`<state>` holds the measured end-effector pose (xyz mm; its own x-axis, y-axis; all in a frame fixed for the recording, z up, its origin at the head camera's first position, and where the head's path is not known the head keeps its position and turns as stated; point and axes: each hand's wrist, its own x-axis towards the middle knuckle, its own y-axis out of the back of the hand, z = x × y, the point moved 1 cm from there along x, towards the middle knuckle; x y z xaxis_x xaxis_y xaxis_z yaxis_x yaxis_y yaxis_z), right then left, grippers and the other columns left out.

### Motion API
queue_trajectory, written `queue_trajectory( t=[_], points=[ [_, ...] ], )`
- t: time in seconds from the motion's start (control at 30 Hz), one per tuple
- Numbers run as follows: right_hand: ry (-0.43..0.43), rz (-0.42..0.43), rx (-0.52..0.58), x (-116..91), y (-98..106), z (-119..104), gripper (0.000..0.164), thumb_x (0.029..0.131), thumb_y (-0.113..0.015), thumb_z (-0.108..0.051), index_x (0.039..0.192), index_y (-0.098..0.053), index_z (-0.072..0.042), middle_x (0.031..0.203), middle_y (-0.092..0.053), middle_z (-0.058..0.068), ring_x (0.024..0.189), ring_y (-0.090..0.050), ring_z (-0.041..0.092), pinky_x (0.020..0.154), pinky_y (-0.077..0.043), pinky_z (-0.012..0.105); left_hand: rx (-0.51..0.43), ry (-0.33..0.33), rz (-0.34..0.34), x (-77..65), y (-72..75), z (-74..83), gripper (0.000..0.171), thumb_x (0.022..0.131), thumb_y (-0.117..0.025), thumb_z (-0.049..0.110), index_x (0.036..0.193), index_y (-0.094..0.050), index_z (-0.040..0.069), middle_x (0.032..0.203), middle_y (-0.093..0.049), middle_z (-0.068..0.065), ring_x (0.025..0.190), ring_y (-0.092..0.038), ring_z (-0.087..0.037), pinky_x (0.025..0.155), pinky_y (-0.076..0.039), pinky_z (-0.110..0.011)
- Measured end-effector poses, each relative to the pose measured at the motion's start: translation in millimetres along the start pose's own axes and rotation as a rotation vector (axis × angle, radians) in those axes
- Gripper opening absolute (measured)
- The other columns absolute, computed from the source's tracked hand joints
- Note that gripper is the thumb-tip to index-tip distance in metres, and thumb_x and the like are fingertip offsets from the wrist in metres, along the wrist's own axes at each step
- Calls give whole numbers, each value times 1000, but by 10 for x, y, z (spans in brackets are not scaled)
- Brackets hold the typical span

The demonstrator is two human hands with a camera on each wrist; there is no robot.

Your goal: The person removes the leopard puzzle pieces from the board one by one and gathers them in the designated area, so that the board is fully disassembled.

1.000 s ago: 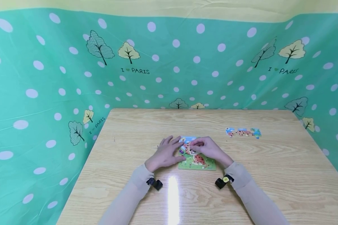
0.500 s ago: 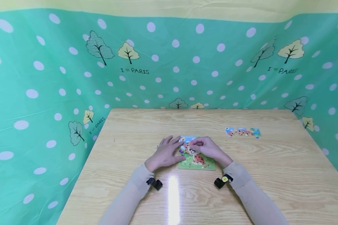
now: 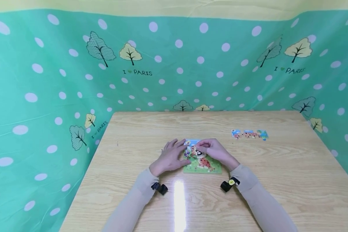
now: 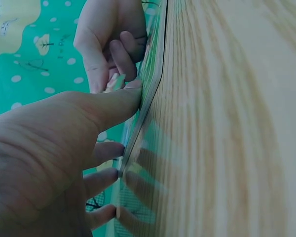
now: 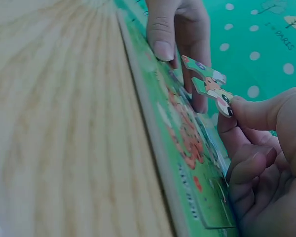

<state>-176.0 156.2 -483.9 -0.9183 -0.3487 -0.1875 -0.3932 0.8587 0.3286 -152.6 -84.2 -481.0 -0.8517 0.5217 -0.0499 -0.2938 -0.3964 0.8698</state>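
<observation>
A jigsaw board (image 3: 191, 169) with a spotted leopard picture on green lies flat on the table. Thumb and index finger of my right hand (image 3: 217, 151) pinch a puzzle piece (image 5: 212, 85) showing part of the animal's face; in the right wrist view it is tilted and lifted off the board. My left hand (image 3: 170, 158) is spread over the board's left side, its thumb (image 4: 121, 101) touching the board's edge in the left wrist view. The right hand partly hides the board's upper right corner.
Several other puzzle pieces (image 3: 249, 134) lie in a row on the wooden table (image 3: 139, 129), toward the back right. A green dotted cloth (image 3: 188, 83) hangs behind and beside the table.
The piece in my right hand has risen and tilted up from the board, and the right fingers have shifted slightly upward. My left hand stays in place.
</observation>
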Motion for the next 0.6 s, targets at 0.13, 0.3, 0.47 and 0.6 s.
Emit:
queue_trajectory(
  t=[0.13, 0.3, 0.47, 0.6],
  points=[
    [12, -3, -33, 12, -14, -13, 24, 103, -69, -20, 118, -75, -3, 110, -78, 10, 100, -70, 17, 91, -54, 27, -9, -4, 3, 8, 24, -4, 78, 96, -74, 52, 160, -49, 16, 175, -34, -9, 161, -24, -47, 132, -14, -68],
    [20, -15, -38, 3, -19, -4, 24, 103, -69, -22, 117, -76, -4, 110, -77, 10, 99, -68, 20, 91, -54, 31, -13, 3, 1, -17, 33, 2, 78, 96, -74, 52, 160, -49, 16, 175, -33, -9, 161, -23, -47, 132, -13, -68],
    [-13, -10, -32, -27, -21, -3, 23, 103, -67, -20, 117, -74, -4, 107, -74, 7, 96, -64, 18, 87, -52, 31, -19, -4, -6, -36, 2, 2, 78, 96, -74, 53, 160, -50, 16, 175, -33, -9, 161, -23, -48, 131, -14, -69],
    [-21, 10, -7, -18, -27, -6, 22, 103, -67, -20, 117, -72, -4, 95, -69, 3, 81, -57, 16, 75, -50, 26, -13, -8, 6, -31, 4, -5, 78, 95, -74, 53, 160, -50, 15, 175, -34, -8, 161, -24, -47, 132, -14, -68]
  ],
)
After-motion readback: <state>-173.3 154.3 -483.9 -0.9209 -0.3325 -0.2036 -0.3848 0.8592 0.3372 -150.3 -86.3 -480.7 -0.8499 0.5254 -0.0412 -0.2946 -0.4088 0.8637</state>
